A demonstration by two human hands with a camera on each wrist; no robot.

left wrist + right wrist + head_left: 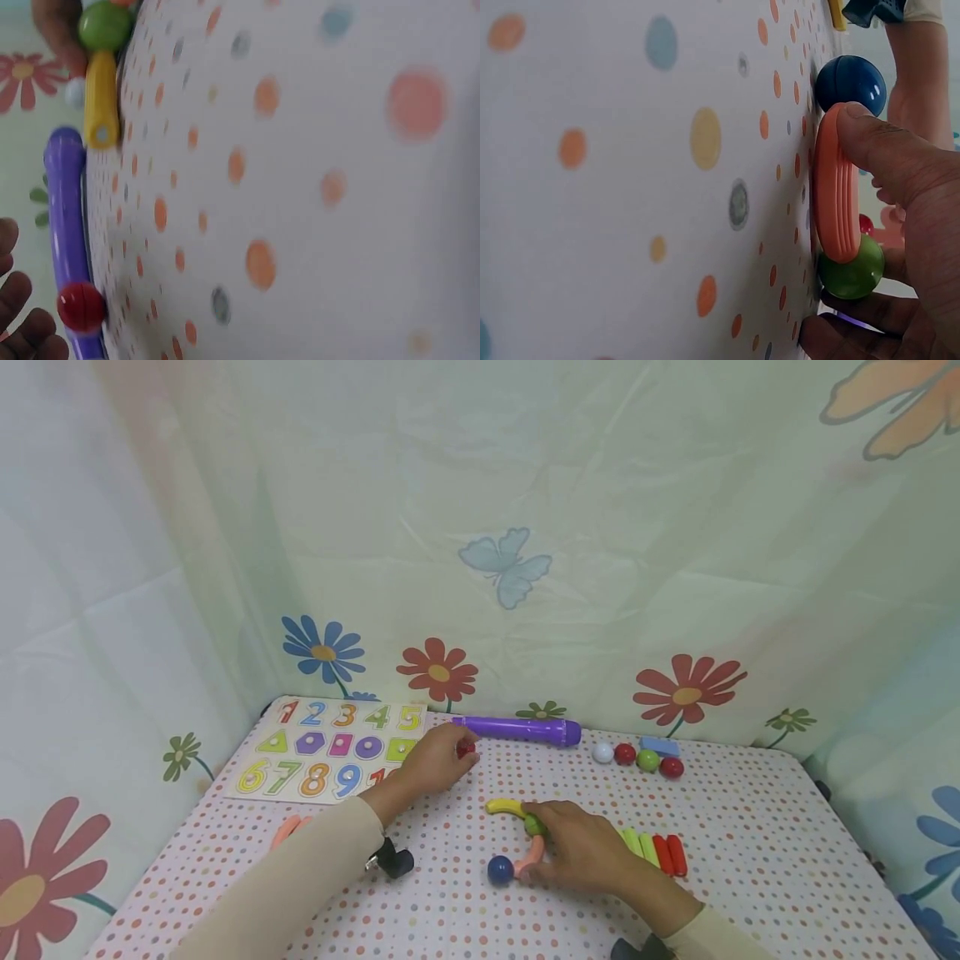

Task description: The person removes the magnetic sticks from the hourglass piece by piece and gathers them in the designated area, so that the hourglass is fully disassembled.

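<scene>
My left hand (438, 758) is at a red ball (466, 747) near the number board. In the left wrist view, its fingers (34, 330) are beside the red ball (81, 306) with a gap showing; the thumb is hidden. A joined chain lies at the table's middle: yellow curved stick (505, 807), green ball (534, 825), orange curved stick (534, 852) and dark blue ball (500, 870). My right hand (581, 845) holds this chain. Its thumb presses the orange stick (835, 187) close to the blue ball, while the fingers reach around the green ball (853, 268).
A purple toy microphone (517, 729) lies at the back edge. On the left is a number and shape board (258, 768), with orange pieces (287, 828) in front. Several balls (625, 754) and a light blue block (660, 746) sit back right. Green and red sticks (662, 855) lie beside my right hand.
</scene>
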